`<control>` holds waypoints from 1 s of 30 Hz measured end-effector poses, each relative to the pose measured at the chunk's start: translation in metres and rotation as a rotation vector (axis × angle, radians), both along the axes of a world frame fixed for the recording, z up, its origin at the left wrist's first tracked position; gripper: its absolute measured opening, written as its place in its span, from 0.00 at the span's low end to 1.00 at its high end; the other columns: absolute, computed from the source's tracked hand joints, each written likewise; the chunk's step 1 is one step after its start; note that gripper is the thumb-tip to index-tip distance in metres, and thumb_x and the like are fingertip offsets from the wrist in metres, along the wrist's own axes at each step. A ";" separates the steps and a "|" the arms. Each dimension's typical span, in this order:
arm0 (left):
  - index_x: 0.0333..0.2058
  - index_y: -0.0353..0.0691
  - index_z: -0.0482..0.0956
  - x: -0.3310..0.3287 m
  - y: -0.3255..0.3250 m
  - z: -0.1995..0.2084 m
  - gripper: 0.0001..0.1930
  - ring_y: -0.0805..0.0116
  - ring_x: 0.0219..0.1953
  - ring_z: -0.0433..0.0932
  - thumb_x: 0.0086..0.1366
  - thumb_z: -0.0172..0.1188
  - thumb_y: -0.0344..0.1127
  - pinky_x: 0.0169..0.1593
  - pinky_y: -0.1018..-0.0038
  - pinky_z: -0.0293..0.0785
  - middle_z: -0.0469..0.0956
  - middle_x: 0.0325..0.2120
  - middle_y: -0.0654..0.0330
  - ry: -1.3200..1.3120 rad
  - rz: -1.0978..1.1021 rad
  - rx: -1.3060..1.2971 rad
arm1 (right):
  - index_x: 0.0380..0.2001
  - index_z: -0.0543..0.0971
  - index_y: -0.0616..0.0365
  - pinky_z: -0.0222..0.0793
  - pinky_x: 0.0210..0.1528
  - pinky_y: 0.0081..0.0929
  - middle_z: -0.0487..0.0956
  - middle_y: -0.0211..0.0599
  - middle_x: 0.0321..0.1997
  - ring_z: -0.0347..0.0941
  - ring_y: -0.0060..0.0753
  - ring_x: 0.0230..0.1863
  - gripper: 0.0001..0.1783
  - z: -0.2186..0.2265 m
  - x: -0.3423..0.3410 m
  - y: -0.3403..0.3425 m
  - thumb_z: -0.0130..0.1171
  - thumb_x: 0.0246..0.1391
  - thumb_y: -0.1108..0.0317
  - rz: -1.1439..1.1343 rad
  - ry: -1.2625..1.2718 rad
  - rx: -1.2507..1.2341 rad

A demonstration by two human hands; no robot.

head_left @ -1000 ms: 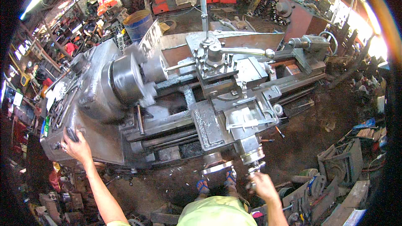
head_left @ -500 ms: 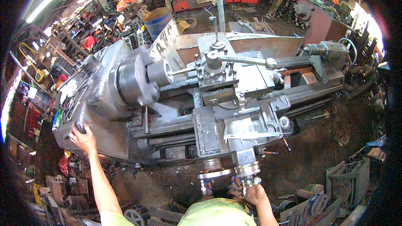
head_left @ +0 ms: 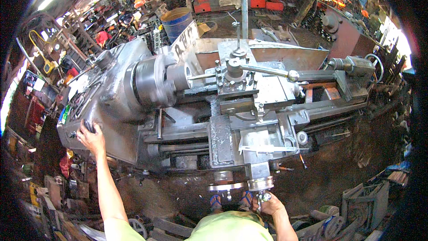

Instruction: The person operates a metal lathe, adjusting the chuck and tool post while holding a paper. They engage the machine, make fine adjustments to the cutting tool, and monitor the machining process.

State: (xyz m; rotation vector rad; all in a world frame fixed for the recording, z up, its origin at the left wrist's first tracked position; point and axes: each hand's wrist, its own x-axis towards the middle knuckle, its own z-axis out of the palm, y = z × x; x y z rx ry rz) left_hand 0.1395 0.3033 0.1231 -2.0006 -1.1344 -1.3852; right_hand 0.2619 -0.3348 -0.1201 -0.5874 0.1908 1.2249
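Note:
A metal lathe fills the middle of the view. My left hand (head_left: 92,139) is at the front of its headstock (head_left: 117,136), fingers curled round a dark knob (head_left: 89,126). My right hand (head_left: 271,205) grips the shiny ball crank handle (head_left: 264,196) below the cross-slide dial (head_left: 260,183). The chuck (head_left: 154,80) is motion-blurred and carries a hollow metal cylinder (head_left: 179,76). A boring bar (head_left: 203,76) reaches from the tool post (head_left: 235,69) to the cylinder's mouth; whether its tip is inside is hidden.
The tailstock (head_left: 359,65) stands at the right end of the bed. Behind the lathe are a blue drum (head_left: 176,24) and a pole (head_left: 244,4). Loose tools lie on the headstock top. Metal scrap crowds the lower corners. My sandalled feet (head_left: 215,201) show below the carriage handwheel (head_left: 227,187).
The whole view has shifted, so the lathe's upper parts sit farther right. Both hands keep their places on the knob and crank handle. The chuck is blurred in both frames.

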 end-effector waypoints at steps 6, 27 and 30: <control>0.54 0.42 0.72 0.002 -0.006 0.002 0.26 0.44 0.50 0.68 0.57 0.61 0.43 0.54 0.52 0.64 0.70 0.44 0.43 -0.016 0.010 0.013 | 0.50 0.72 0.62 0.73 0.41 0.29 0.79 0.37 0.40 0.75 0.30 0.38 0.33 0.066 0.010 -0.004 0.73 0.39 0.67 0.074 -0.673 -0.782; 0.54 0.46 0.72 -0.012 -0.010 0.013 0.26 0.45 0.50 0.67 0.56 0.63 0.42 0.55 0.51 0.62 0.69 0.45 0.45 -0.014 -0.159 -0.153 | 0.54 0.69 0.64 0.66 0.54 0.26 0.78 0.36 0.46 0.72 0.27 0.47 0.40 0.104 0.000 0.026 0.76 0.34 0.71 -0.001 -0.941 -0.976; 0.54 0.47 0.73 -0.017 -0.010 0.016 0.26 0.46 0.50 0.66 0.56 0.64 0.43 0.55 0.52 0.62 0.69 0.45 0.46 -0.003 -0.211 -0.119 | 0.53 0.70 0.64 0.67 0.52 0.25 0.78 0.35 0.44 0.73 0.26 0.44 0.39 0.105 -0.002 0.027 0.75 0.34 0.72 0.026 -0.914 -1.022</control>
